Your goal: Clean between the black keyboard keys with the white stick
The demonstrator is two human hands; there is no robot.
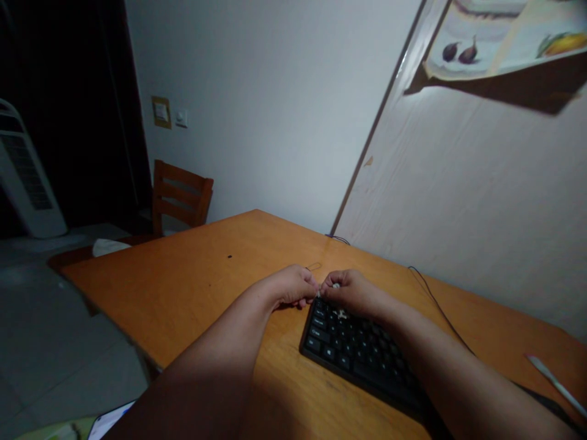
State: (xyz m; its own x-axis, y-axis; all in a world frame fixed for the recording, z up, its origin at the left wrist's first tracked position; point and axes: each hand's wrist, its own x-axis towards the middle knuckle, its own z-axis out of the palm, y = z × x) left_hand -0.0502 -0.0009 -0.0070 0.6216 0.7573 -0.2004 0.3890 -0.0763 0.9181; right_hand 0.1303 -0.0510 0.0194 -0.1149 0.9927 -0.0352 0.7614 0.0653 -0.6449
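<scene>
A black keyboard (367, 360) lies at a slant on the wooden table. Above its upper left corner both hands meet, their fingertips almost touching. My left hand (296, 286) has its fingers closed at that corner; what it pinches is too small to name. My right hand (348, 291) is also closed, with a bit of something white between its fingers that I cannot make out. A small whitish object (340, 314) rests on the keys just below my right hand. A thin wire loop (314, 266) shows on the table behind my left hand.
The wooden table (183, 275) has a small black piece (230, 256) on it. A dark cable (440, 308) and a white stick-like tool (557, 382) lie at right. A chair (181, 195) stands beyond the left edge; a phone (107, 421) is at bottom left.
</scene>
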